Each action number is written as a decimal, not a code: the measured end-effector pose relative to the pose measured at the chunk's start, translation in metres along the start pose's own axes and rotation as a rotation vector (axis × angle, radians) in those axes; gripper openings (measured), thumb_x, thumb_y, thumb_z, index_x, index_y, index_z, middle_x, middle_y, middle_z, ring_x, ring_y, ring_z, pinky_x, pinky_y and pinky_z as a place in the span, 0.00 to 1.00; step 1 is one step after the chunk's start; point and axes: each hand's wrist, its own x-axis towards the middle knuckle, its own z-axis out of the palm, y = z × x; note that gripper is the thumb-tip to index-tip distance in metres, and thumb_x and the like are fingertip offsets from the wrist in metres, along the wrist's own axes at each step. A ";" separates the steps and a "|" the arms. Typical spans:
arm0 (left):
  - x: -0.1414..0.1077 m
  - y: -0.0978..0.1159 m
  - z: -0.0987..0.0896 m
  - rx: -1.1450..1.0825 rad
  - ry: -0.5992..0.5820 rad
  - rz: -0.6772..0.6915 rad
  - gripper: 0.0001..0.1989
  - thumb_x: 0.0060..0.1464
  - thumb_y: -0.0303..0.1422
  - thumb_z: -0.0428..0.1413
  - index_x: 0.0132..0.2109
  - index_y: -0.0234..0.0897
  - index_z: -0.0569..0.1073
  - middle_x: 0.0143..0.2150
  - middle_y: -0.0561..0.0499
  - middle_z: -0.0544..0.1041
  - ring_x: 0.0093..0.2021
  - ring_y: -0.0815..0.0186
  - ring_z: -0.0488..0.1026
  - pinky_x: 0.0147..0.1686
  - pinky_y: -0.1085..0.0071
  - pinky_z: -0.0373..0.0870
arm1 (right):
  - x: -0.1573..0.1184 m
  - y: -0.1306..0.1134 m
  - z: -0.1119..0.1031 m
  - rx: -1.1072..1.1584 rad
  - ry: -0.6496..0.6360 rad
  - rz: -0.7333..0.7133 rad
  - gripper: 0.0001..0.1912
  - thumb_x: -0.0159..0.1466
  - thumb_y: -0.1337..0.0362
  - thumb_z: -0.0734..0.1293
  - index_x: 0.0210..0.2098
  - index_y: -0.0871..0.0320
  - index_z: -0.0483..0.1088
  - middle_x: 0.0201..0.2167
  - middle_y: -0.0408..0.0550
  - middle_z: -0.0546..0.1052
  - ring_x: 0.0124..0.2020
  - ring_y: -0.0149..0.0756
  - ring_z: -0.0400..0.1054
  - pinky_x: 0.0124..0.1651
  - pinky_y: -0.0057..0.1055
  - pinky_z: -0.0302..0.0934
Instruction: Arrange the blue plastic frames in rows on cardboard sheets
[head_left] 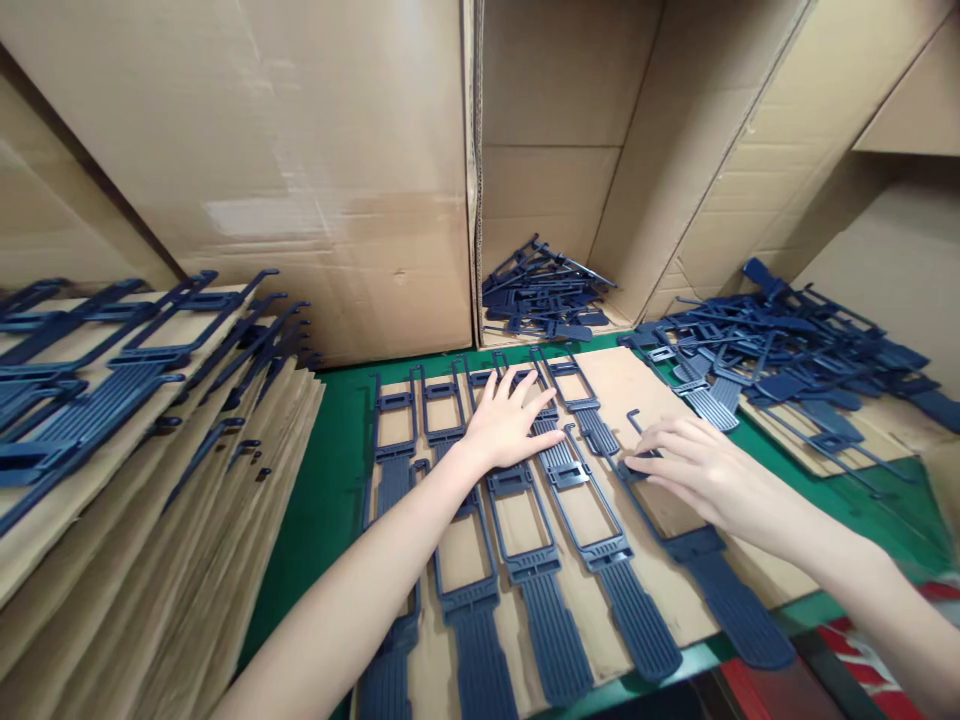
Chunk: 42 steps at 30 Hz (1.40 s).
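Observation:
Dark blue plastic parts, each with an open frame and a ribbed paddle end, lie in two rows on a cardboard sheet (pixel 626 385). My left hand (pixel 506 420) rests with fingers spread over the upper ends of the middle parts and partly covers them. At the right end of the near row, my right hand (pixel 686 465) has its fingers closed on the crossbar of a blue plastic frame part (pixel 739 610). That part's paddle slants toward the sheet's near right edge. Beside it, another frame part (pixel 637 615) lies flat.
At left stands a tall stack of cardboard sheets (pixel 262 500) with blue parts between and on top. A loose pile of parts (pixel 795 340) lies at right, another pile (pixel 547 290) inside an open cardboard box (pixel 555 190). The table (pixel 300 540) is green.

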 end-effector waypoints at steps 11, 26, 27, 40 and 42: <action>-0.001 0.001 -0.001 0.009 -0.008 -0.003 0.36 0.57 0.59 0.38 0.65 0.45 0.57 0.69 0.46 0.50 0.69 0.45 0.39 0.63 0.45 0.35 | 0.006 0.006 0.000 -0.102 0.010 0.031 0.12 0.67 0.66 0.59 0.45 0.55 0.74 0.41 0.51 0.75 0.45 0.43 0.65 0.48 0.42 0.59; 0.000 0.002 -0.003 0.011 -0.003 -0.005 0.35 0.57 0.58 0.39 0.65 0.45 0.57 0.69 0.45 0.51 0.68 0.46 0.40 0.63 0.45 0.35 | 0.000 0.020 0.027 0.053 0.044 0.085 0.13 0.67 0.66 0.59 0.45 0.54 0.73 0.45 0.52 0.73 0.48 0.42 0.67 0.50 0.42 0.64; 0.000 0.002 -0.003 0.011 -0.004 -0.006 0.35 0.57 0.58 0.39 0.65 0.45 0.57 0.69 0.46 0.51 0.68 0.46 0.40 0.63 0.45 0.35 | -0.001 0.020 0.027 0.070 0.059 0.085 0.12 0.67 0.66 0.59 0.44 0.54 0.74 0.45 0.52 0.73 0.49 0.42 0.67 0.50 0.41 0.64; 0.000 0.003 -0.005 0.007 -0.022 -0.004 0.36 0.57 0.58 0.40 0.65 0.44 0.57 0.69 0.44 0.49 0.68 0.45 0.40 0.63 0.45 0.35 | 0.002 0.009 0.038 0.221 0.092 0.114 0.12 0.67 0.65 0.59 0.44 0.53 0.73 0.49 0.51 0.73 0.52 0.41 0.66 0.55 0.41 0.63; 0.000 0.003 -0.004 0.004 -0.019 -0.003 0.36 0.58 0.58 0.40 0.65 0.44 0.57 0.69 0.44 0.49 0.68 0.45 0.40 0.63 0.45 0.35 | 0.002 0.008 0.039 0.228 0.096 0.114 0.12 0.67 0.65 0.59 0.44 0.53 0.73 0.49 0.50 0.73 0.52 0.41 0.66 0.55 0.41 0.63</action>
